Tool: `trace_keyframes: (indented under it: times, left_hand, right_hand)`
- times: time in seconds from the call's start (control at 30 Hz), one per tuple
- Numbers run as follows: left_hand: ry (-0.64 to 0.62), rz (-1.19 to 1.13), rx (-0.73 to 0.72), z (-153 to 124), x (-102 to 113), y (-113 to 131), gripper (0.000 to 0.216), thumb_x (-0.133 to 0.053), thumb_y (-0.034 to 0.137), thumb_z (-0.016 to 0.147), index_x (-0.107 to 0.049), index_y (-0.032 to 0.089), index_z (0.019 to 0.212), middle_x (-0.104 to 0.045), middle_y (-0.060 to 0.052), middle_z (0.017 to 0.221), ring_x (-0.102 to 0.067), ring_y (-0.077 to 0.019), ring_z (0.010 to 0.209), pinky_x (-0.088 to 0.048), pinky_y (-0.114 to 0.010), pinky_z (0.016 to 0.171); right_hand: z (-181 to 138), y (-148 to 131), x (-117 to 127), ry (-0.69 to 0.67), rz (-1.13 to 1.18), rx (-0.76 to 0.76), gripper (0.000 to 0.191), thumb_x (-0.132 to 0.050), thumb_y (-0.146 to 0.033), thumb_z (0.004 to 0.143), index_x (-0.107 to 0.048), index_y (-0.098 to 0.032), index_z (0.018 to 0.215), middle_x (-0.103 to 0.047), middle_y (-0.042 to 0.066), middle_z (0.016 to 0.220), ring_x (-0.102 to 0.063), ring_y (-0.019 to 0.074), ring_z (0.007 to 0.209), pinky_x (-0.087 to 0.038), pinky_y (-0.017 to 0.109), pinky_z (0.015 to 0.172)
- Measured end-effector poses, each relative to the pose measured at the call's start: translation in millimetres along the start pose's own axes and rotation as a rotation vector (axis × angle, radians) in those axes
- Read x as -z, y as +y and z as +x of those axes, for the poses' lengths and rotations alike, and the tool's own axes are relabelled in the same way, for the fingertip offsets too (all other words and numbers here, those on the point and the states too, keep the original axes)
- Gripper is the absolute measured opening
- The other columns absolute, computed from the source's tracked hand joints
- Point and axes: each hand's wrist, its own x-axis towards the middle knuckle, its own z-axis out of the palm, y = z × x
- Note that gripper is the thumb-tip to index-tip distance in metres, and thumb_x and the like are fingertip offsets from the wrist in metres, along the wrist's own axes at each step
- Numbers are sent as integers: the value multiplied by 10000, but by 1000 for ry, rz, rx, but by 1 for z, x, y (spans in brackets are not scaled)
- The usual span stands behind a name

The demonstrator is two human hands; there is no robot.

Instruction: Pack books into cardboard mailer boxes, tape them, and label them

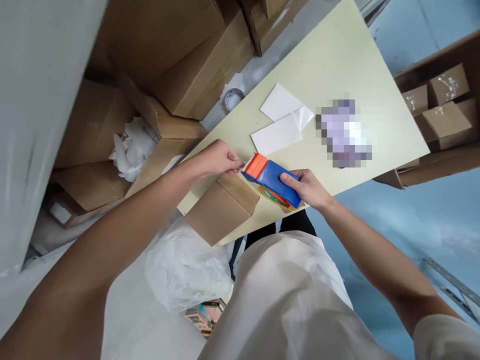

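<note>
Right hand (pixel 308 187) grips the tape dispenser (pixel 275 177), its long axis toward the left hand (pixel 224 159). I see that one pinched, contents unclear.

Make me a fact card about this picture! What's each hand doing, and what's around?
Left hand: fingers pinched at the toothed orange end of the tape dispenser
Right hand: gripping the dispenser's blue body
Cardboard box: at the table's near edge
Table: cream, with white sheets on it
Right side: large carton holding smaller boxes
</note>
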Motion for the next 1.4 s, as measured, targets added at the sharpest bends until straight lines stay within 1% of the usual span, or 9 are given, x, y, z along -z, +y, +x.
trace_keyframes:
  times: [0.1, 0.23, 0.43, 0.7, 0.8, 0.87, 0.97, 1.1, 1.4]
  left_hand:
    - [-62, 123, 102, 18, 2, -17, 290, -690, 446, 637, -673, 160, 594, -604, -35, 532, -519, -121, 492, -416, -263, 546]
    - [-188, 506, 104, 33, -18, -24, 201, -712, 388, 573, -652, 198, 547, -600, -27, 522, -574, -171, 556, -433, -282, 598]
    - [-53, 873, 93, 26, -52, -3, 223, -702, 313, 605, -658, 148, 748, -620, -109, 743, -602, -348, 910, -401, -409, 797]
    - [-91, 868, -7, 2, -72, -8, 315, -532, 317, 802, -632, 136, 1039, -631, -145, 738, -584, -362, 992, -308, -449, 863]
    - [-72, 980, -43, -4, -66, -8, 517, -468, 355, 854, -460, 135, 1322, -653, -175, 984, -529, -369, 1117, -277, -479, 919]
    - [-18, 1040, -103, -10, -56, -8, 593, -410, 420, 886, -323, 176, 1420, -553, -176, 1260, -415, -371, 1253, -240, -502, 971]
    - [-112, 1065, -284, -19, -42, -20, 678, -384, 569, 867, -283, 225, 1442, -342, -113, 1481, -279, -334, 1357, -185, -473, 1055]
    - [-396, 1014, -461, -23, -35, -54, 758, -450, 692, 773, -379, 270, 1398, -386, -53, 1468, -341, -250, 1342, -194, -369, 1098]
    - [-249, 842, -388, -32, -41, -91, 705, -462, 671, 778, -420, 293, 1371, -456, -17, 1421, -410, -204, 1306, -277, -332, 1080]
  right_hand:
    - [-2, 21, 14, -72, 103, -189, 468, -627, -593, 737, -673, -133, 661, -624, 39, 531, -540, 125, 444, -417, 231, 397]
    - [-7, 50, 21, -213, 222, -184, 411, -631, -528, 773, -686, -161, 596, -646, 56, 510, -566, 147, 415, -422, 244, 349]
    - [-4, 69, 6, -231, 249, -232, 409, -625, -538, 777, -690, -174, 602, -666, 56, 533, -586, 155, 418, -448, 255, 356]
    - [-5, 81, -14, -151, 168, -169, 397, -638, -529, 767, -701, -167, 616, -672, 46, 547, -590, 142, 437, -447, 242, 385]
    - [-6, 82, -18, -140, 134, -231, 445, -613, -571, 764, -698, -159, 618, -670, 52, 558, -584, 137, 442, -437, 237, 391]
    - [-7, 84, -18, -155, 131, -282, 459, -604, -594, 757, -701, -162, 636, -674, 49, 574, -585, 131, 456, -438, 231, 407]
    - [-9, 87, -17, -184, 162, -347, 461, -610, -612, 739, -707, -165, 677, -692, 52, 620, -608, 144, 504, -461, 238, 448]
    - [-9, 93, -16, -210, 283, -372, 450, -608, -602, 751, -722, -168, 780, -719, 66, 711, -655, 191, 615, -516, 285, 554]
    - [-25, 104, -28, -204, 477, -536, 445, -608, -540, 785, -702, -160, 995, -729, 109, 953, -685, 265, 873, -550, 400, 830]
